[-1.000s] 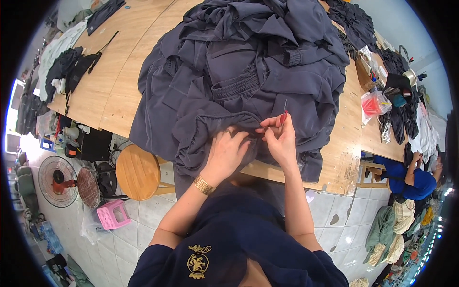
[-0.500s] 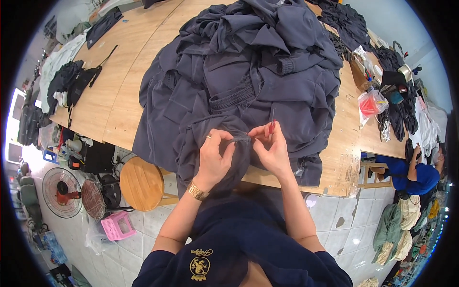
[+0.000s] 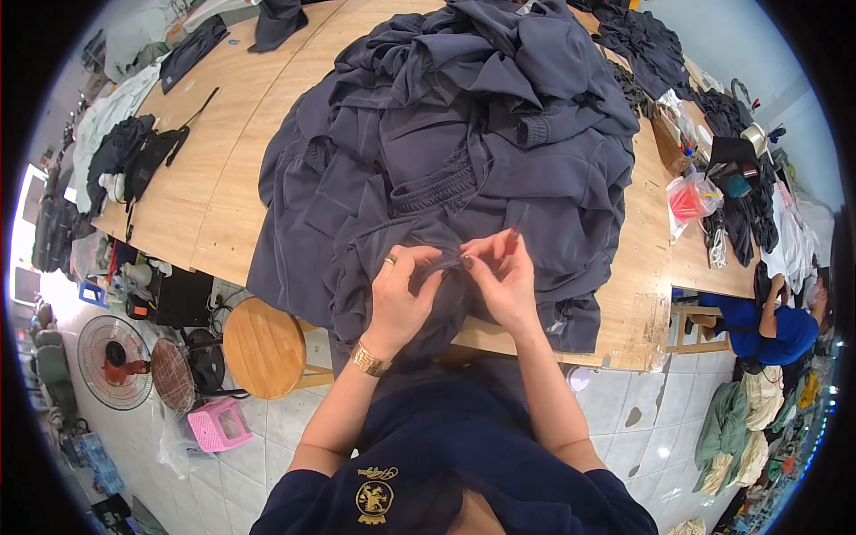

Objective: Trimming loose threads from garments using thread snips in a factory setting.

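A heap of dark grey garments (image 3: pixel 392 143) with gathered elastic bands covers the table's near part. At its near edge my left hand (image 3: pixel 403 294) pinches a fold of one dark grey garment (image 3: pixel 437 259) between thumb and fingers. Close beside it, my right hand (image 3: pixel 504 290) pinches the same cloth with thumb and index finger. A small slim tool with a red handle (image 3: pixel 512 241) is tucked in the right hand's fingers, its thin tip pointing up and away; its exact kind is unclear. The fingertips of both hands nearly meet at the fold.
The wooden table (image 3: pixel 223 169) extends left and far. A round stool (image 3: pixel 264 348), a fan (image 3: pixel 116 361) and a pink plastic stool (image 3: pixel 219 424) stand at left. At the right edge a person in blue (image 3: pixel 771 330) sits near a red-filled plastic bag (image 3: pixel 694 196).
The stretch of cloth between my fingertips is now bunched into a fold. My right hand and the red-handled tool have turned slightly. More of a dark cloth shows at the table's far left.
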A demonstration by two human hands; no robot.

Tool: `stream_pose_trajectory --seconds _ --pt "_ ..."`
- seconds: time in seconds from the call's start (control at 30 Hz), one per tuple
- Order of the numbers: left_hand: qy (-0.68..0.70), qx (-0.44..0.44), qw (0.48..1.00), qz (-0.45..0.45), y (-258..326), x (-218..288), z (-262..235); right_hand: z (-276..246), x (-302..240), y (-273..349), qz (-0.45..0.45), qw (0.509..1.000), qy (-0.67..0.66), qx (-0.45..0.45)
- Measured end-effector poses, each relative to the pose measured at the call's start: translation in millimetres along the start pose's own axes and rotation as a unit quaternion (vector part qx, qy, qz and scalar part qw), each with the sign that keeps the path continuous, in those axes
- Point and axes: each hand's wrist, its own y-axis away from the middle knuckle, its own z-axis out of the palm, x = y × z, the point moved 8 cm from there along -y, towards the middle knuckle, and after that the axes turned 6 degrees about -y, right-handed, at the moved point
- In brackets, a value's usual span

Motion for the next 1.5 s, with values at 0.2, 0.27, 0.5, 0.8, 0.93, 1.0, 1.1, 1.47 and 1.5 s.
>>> stream_pose_trajectory --seconds 0.2,0.27,0.5,0.8,0.93,1.0,1.1,1.47,1.5 --pt "0.006 -0.028 1.0 0.0 -2.1 3.0 2.6 -18.4 16.9 3.4 0.082 0.986 -0.127 0.075" --pt "0.031 -0.043 0.999 -0.004 -4.0 10.4 5.2 -16.9 15.7 3.7 0.086 0.988 -0.112 0.069" --pt "0.036 -0.085 0.996 0.01 -13.6 4.7 30.5 -9.9 3.5 4.6 0.036 0.999 0.001 0.038" --pt "0.107 -0.191 0.972 -0.091 -27.9 -9.8 43.8 -50.3 -9.2 35.1 0.121 0.97 0.199 0.065" --pt "0.118 -0.188 0.971 -0.087 -29.4 -11.8 44.3 -47.7 -10.3 42.2 0.143 0.906 0.397 0.013" --pt "0.114 -0.209 0.967 -0.095 -28.6 -11.0 46.0 -42.3 -15.7 40.5 0.139 0.889 0.436 -0.004" --pt "0.113 -0.203 0.969 -0.087 -28.7 -10.2 45.2 -36.8 -17.0 37.0 0.141 0.868 0.475 -0.029" --pt "0.103 -0.191 0.974 -0.06 -29.3 -4.7 44.5 -30.0 -14.7 31.7 0.147 0.85 0.503 -0.059" --pt "0.107 -0.189 0.974 -0.066 -29.1 -5.8 43.8 -30.3 -14.1 31.5 0.147 0.85 0.502 -0.061"
